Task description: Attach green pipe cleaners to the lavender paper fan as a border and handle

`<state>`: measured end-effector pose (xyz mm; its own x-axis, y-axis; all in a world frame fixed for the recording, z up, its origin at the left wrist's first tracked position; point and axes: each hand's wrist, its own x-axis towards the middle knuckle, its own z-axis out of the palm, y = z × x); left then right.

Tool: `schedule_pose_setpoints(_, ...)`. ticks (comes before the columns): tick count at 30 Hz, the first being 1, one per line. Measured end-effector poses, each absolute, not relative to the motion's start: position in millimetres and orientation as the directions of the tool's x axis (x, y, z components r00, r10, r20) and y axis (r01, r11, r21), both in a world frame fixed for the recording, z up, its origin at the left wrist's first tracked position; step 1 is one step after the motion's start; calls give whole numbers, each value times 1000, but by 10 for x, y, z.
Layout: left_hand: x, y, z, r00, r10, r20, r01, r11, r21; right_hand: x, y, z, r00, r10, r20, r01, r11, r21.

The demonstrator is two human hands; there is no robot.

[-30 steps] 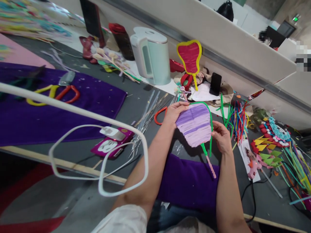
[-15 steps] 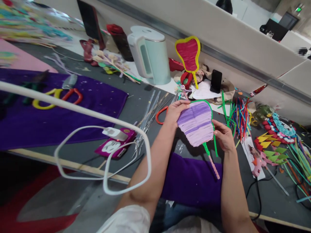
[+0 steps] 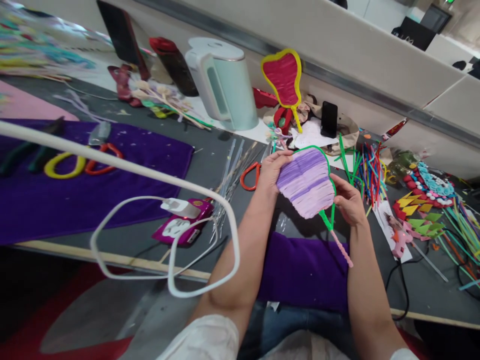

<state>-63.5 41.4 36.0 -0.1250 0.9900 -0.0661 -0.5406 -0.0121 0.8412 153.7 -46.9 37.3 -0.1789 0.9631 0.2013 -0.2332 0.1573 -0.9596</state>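
Note:
Between my hands is a fan-shaped pipe-cleaner piece (image 3: 304,182) striped in purple and lilac, with a pink-wrapped handle pointing down to the right. My left hand (image 3: 274,167) pinches its upper left edge, thumb on top. At the right edge, the fingers of my right hand (image 3: 347,200) press a green pipe cleaner (image 3: 325,159) against the rim. That green strip runs along the top and right side, and its loose end hangs beside the handle. Below the piece lies a folded purple cloth (image 3: 305,275).
A mint kettle (image 3: 234,90) and a finished red fan with yellow edging (image 3: 282,77) stand at the back. Pipe cleaners (image 3: 371,172) and a pink glue gun (image 3: 401,240) lie right. Orange-handled scissors (image 3: 250,176) sit left of my hands. A white cable (image 3: 150,175) loops across the left foreground.
The green strip's loose lower end has swung in toward the handle as my right hand moved along the edge. The piece has shifted slightly right and up in view.

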Motion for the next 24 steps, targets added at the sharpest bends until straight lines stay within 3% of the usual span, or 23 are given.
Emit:
schedule_pose_setpoints(10,-612,435,309,-72,995,-74,-568,20,823,1434,-486,405,-87,970,227,-190,207,-960)
schedule_pose_setpoints(18,-561,404,378,-43,991,-126,-666,65,743,1422,-530,462,-80,957,278,-111,269,-957)
schedule_pose_setpoints(24,-547,410,349,-50,991,-124,-648,63,759,1458,-530,432,-62,957,285,-92,279,-956)
